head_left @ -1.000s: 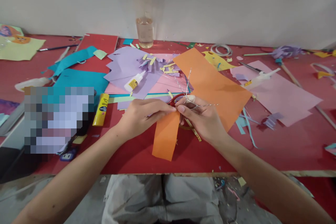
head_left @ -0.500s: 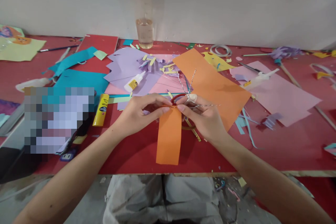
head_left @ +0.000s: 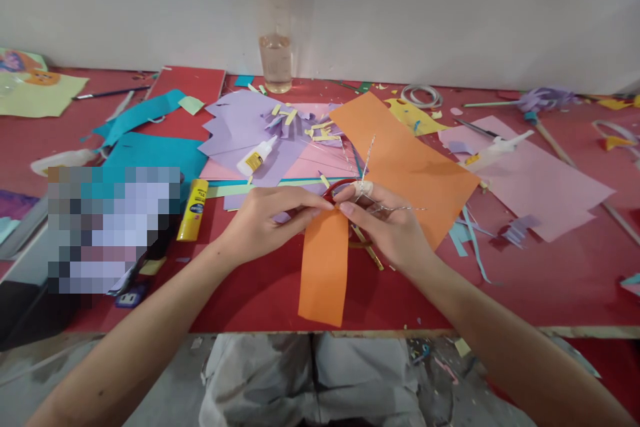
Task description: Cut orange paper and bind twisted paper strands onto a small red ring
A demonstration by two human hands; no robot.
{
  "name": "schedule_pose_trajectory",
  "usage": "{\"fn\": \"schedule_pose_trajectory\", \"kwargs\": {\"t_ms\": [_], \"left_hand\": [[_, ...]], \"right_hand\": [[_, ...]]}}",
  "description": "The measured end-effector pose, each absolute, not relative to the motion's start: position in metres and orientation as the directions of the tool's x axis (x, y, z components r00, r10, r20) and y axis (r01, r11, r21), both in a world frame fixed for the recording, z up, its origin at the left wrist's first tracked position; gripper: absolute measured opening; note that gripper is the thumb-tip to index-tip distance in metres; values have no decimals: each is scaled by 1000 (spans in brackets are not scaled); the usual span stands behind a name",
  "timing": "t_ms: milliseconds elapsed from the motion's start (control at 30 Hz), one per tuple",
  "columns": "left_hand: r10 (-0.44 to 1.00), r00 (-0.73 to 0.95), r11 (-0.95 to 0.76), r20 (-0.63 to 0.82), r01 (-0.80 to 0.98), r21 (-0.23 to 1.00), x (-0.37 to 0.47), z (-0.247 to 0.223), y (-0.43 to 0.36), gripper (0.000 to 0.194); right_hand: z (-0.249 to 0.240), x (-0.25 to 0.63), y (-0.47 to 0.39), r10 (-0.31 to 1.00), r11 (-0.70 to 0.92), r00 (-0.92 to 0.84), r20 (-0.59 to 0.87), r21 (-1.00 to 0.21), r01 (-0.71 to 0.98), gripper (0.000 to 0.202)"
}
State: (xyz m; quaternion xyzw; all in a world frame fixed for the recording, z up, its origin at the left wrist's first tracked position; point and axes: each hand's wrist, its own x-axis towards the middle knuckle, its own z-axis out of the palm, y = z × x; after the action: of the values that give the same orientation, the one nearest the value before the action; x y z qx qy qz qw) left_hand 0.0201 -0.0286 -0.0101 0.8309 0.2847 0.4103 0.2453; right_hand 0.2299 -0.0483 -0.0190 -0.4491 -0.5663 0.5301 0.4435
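With our left hand (head_left: 267, 221) and right hand (head_left: 389, 225) we pinch the strip (head_left: 324, 273) by its top edge; plain orange, longer than wide, it hangs below our grip, its bottom edge slightly slanted.

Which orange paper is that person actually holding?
The narrow orange strip, pinched and hanging between the left hand and right hand; the much broader orange sheet lies beyond them.

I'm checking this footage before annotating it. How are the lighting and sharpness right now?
Head view: soft, fairly dim light, with faint shading on the wall beside the bottle; head view: orange paper strip clearly outlined, but the thin twisted strands by the right hand are hard to trace; head view: square blocks hide a patch at left.
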Motion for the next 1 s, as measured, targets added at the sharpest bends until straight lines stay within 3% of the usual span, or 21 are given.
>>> {"fn": "schedule_pose_trajectory", "kwargs": {"t_ms": [133, 433, 1000], "left_hand": [[695, 538, -662, 477, 221, 716, 19, -6, -28, 12], [826, 523, -366, 209, 216, 905, 18, -3, -31, 6], [816, 549, -408, 180, 328, 852, 23, -6, -28, 10]], "right_hand": [[-17, 229, -48, 973, 15, -231, 12, -1000, 11, 8], [-9, 226, -51, 967, 54, -251, 29, -994, 90, 7], [-14, 228, -49, 947, 128, -313, 72, -979, 161, 9]]}}
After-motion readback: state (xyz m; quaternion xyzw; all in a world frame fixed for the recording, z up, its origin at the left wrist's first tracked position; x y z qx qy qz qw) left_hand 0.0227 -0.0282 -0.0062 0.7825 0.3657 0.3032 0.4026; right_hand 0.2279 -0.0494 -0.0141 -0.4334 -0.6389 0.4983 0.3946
